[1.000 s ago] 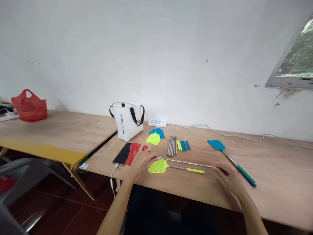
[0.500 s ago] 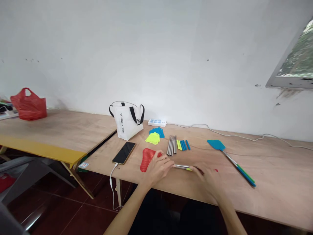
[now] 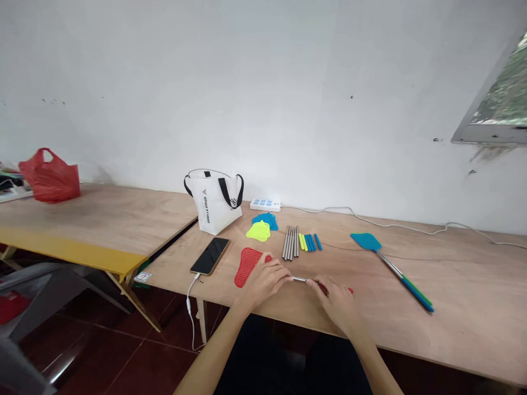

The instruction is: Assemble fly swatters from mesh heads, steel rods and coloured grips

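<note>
Now my left hand (image 3: 267, 281) is pinching the silver rod (image 3: 298, 279), red mesh head (image 3: 247, 265) at ten o'clock, my right hand (image 3: 338, 300) gripping the red handle (image 3: 350, 290) at three, and I'm seeing the rod shortening, likely telescoping in.

red head (image 3: 246, 267): dotted hole mesh | rod (image 3: 298, 279): silver | end grip (image 3: 351, 290): red | clock from red head: 1 yellow heads (image 3: 258, 232), blue heads (image 3: 272, 220); 2 grey tubes (image 3: 290, 244); 3 blue swatter head (image 3: 365, 241); 11 white bag (image 3: 212, 211), black strap (image 3: 224, 192)
</note>
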A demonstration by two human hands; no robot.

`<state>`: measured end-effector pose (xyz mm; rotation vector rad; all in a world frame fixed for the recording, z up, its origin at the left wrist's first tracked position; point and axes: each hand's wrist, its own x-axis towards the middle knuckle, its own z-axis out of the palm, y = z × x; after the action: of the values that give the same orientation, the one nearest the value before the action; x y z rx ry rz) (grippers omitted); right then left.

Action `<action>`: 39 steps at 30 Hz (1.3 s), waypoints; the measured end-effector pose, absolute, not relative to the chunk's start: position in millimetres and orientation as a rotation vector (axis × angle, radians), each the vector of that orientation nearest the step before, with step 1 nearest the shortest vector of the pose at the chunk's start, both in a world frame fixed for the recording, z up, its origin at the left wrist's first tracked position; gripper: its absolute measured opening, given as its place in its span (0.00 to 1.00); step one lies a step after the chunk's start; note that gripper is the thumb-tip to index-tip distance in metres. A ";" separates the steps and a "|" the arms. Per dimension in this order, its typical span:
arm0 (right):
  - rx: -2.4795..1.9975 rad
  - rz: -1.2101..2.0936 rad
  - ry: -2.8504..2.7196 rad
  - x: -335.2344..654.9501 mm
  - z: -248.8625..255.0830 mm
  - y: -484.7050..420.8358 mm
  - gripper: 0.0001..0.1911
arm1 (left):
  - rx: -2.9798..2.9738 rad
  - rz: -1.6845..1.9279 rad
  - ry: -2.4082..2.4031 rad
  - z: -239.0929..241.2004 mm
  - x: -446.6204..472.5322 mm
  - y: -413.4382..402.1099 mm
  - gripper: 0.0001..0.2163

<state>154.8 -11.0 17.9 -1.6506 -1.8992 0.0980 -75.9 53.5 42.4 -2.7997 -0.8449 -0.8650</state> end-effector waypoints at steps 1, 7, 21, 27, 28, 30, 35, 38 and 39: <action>-1.652 0.113 -1.898 155.1 18.2 -11.2 0.24 | -2.803 -0.862 -0.848 42.2 -76.0 53.5 0.08; -1.618 0.242 -1.941 163.2 21.5 -11.8 0.22 | -2.838 -0.894 -0.862 43.6 -79.0 55.1 0.09; -1.559 0.259 -1.856 189.2 6.0 2.6 0.20 | -2.879 -0.981 -0.925 48.3 -83.0 55.2 0.10; -1.487 0.190 -1.827 204.0 6.8 6.4 0.22 | -2.856 -0.975 -0.990 52.4 -86.6 53.9 0.08; -1.486 0.186 -1.828 206.0 7.5 6.4 0.22 | -2.857 -0.984 -0.995 52.3 -87.0 54.2 0.08; -1.501 0.182 -1.808 210.5 7.3 6.9 0.24 | -2.859 -0.994 -1.017 50.9 -87.4 55.2 0.08; -1.585 0.105 -1.761 222.9 -7.3 12.2 0.26 | -2.839 -0.983 -1.124 35.0 -83.5 61.3 0.06; -1.636 -0.054 -1.745 225.8 -21.2 16.8 0.23 | -2.760 -1.009 -1.230 18.2 -77.7 66.9 0.10; -1.650 -0.103 -1.742 225.8 -25.2 18.3 0.22 | -2.730 -1.019 -1.265 12.9 -75.9 68.6 0.11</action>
<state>225.8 18.3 -25.2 -1.6497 -1.7421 -0.1026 -75.9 68.6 12.9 -2.7304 -1.2655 -1.0190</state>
